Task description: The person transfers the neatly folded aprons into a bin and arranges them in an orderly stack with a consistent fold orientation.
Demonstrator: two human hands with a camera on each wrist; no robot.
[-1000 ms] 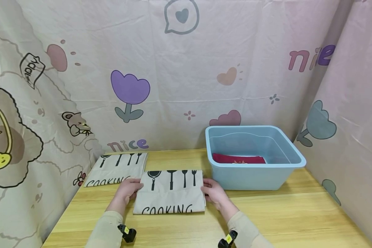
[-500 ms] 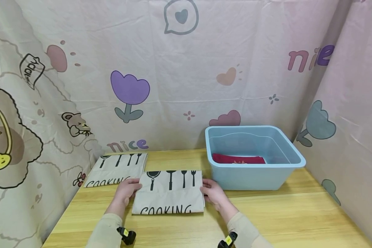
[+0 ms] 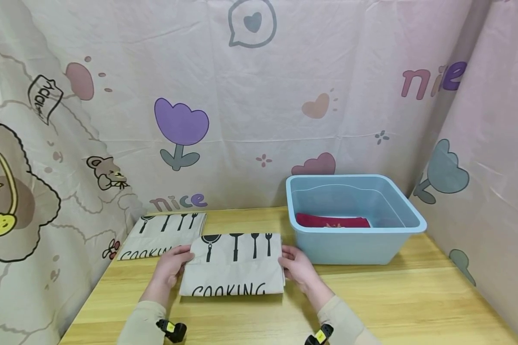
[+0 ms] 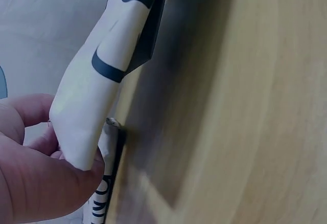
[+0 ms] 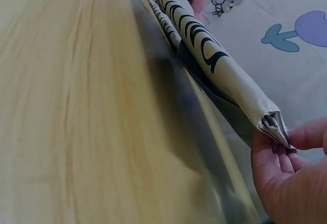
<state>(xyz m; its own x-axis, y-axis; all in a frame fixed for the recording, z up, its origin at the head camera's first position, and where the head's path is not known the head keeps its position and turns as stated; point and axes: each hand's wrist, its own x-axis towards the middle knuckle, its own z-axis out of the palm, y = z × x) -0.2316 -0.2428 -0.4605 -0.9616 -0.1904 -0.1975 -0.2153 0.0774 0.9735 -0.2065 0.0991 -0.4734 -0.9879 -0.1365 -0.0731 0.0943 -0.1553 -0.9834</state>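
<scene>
A folded white cloth [image 3: 232,273] printed with black kitchen utensils and the word COOKING spans the space between my two hands. My left hand [image 3: 172,265] pinches its left edge, the thumb and fingers on either side of the fold in the left wrist view. At the right edge my right hand [image 3: 300,269] pinches the layered end, seen as a thick roll of folds in the right wrist view. Both wrist views show the cloth raised a little off the table. Behind my left hand, a second folded cloth [image 3: 159,235] with the same print lies flat.
A light blue plastic tub [image 3: 345,247] stands at the back right, with a dark red folded cloth [image 3: 328,221] inside. The wooden table [image 3: 397,302] meets printed curtains [image 3: 250,120] at the back and both sides.
The cloth has been raised slightly and shifted a little left, its left side most. My left hand has moved up and left with it; my right hand has barely moved.
</scene>
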